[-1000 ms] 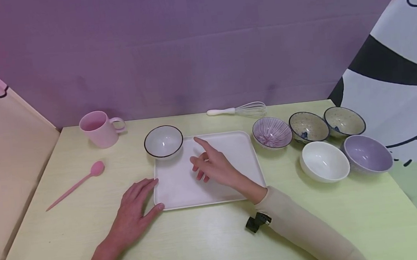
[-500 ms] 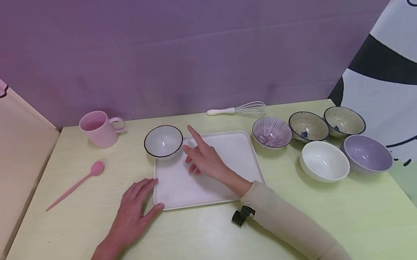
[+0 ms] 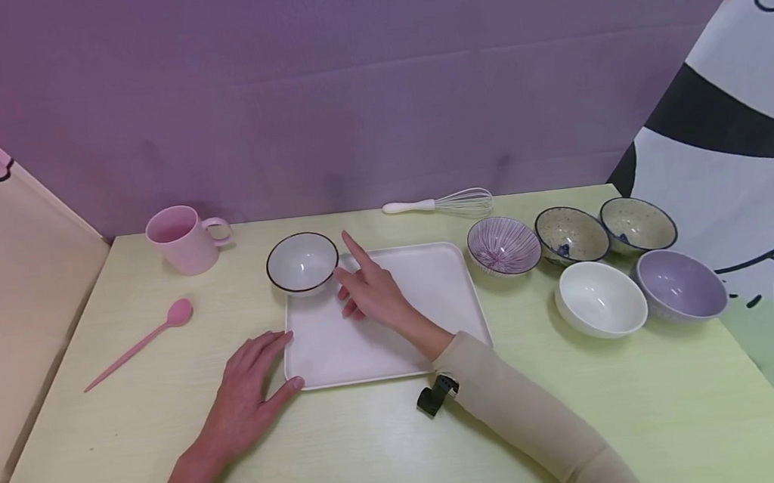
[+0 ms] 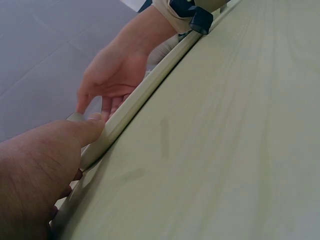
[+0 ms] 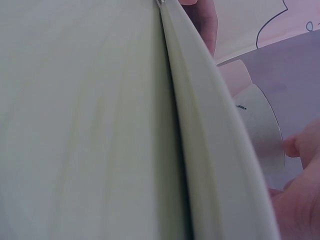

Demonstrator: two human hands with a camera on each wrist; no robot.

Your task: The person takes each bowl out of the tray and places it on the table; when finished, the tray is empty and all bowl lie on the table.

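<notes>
A white bowl with a dark rim stands over the far left corner of a white rectangular tray. My right hand is at the bowl's right side, index finger stretched out past the rim and thumb tip right at it. In the right wrist view, that thumb overlaps the edge of the bowl. My left hand rests at the tray's near left corner, with fingertips on its left edge and thumb on the front corner. The left wrist view has the thumb lying on the tray's rim.
A pink mug and a pink spoon lie to the left. Behind the tray is a whisk. On the right stand a purple-striped bowl, two speckled bowls, a plain white bowl and a lilac bowl.
My right hand has moved left and slightly away from me over the tray, up to the dark-rimmed bowl. The left hand, the tray and the bowls have stayed put.
</notes>
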